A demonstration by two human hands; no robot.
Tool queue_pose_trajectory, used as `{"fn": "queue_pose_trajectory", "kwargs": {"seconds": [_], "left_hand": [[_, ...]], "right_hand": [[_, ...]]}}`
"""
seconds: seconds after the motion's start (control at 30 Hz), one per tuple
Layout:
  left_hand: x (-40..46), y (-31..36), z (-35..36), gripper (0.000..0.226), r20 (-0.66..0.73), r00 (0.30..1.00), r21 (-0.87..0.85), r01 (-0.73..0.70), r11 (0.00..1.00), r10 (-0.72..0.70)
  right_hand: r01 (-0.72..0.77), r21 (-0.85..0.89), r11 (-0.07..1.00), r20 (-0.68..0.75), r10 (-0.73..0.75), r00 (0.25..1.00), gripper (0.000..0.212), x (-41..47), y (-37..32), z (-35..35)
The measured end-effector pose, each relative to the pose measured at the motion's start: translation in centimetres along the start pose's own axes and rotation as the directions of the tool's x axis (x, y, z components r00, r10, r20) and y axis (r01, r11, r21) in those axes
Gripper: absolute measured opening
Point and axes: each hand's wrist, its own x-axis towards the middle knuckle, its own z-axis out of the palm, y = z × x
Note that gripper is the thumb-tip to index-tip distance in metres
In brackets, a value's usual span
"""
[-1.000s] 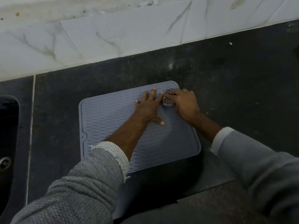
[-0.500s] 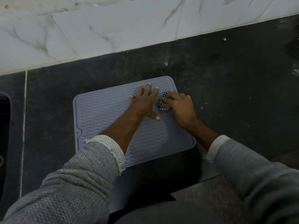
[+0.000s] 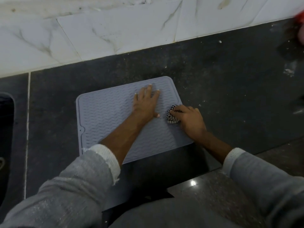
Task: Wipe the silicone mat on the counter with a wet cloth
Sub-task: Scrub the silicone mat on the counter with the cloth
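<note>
A grey silicone mat (image 3: 105, 116) with a wavy ribbed surface lies flat on the dark counter (image 3: 230, 79). My left hand (image 3: 145, 102) presses flat on the mat's far right part, fingers straight and spread. My right hand (image 3: 189, 119) grips a small bunched checked cloth (image 3: 171, 115) and holds it down at the mat's right edge. Much of the cloth is hidden under my fingers.
A pale marble-tiled wall (image 3: 115, 30) runs along the back of the counter. A dark sink (image 3: 5, 129) sits at the far left edge. A blurred red object (image 3: 300, 18) shows at the top right corner. The counter's front edge (image 3: 213, 168) is close to my body.
My right hand has slid the cloth toward me along the mat's right edge, away from my left hand. The left hand stays pressed on the mat. The camera view shifted slightly.
</note>
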Motion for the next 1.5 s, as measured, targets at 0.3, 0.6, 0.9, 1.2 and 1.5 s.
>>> {"fn": "queue_pose_trajectory", "kwargs": {"seconds": [0.3,0.6,0.9,1.2,1.5], "left_hand": [[-5.8,0.8,2.6,0.108,0.195,0.980,-0.061,0.041,0.997,-0.029],[-6.1,0.5,3.1,0.110,0.194,0.981,-0.096,0.029,0.995,-0.010],[-6.2,0.6,2.9,0.109,0.202,0.979,-0.086,0.023,0.996,-0.006],[-5.9,0.4,3.4,0.110,0.194,0.981,-0.101,0.030,0.994,-0.010],[-5.9,0.2,3.6,0.110,0.182,0.983,-0.117,0.018,0.993,0.004]], "right_hand": [[0.009,0.153,0.988,-0.082,0.003,0.997,0.041,2.5,-0.1,-1.9],[-0.002,0.029,1.000,-0.072,0.004,0.997,0.041,-1.6,-1.4,0.3],[-0.016,0.097,0.995,-0.088,0.025,0.996,0.047,-3.3,-1.5,-0.2],[0.019,0.046,0.999,-0.121,-0.013,0.993,0.040,-1.8,-3.0,1.0],[-0.006,0.087,0.996,-0.176,0.022,0.984,0.046,-6.9,-3.0,1.9]]}}
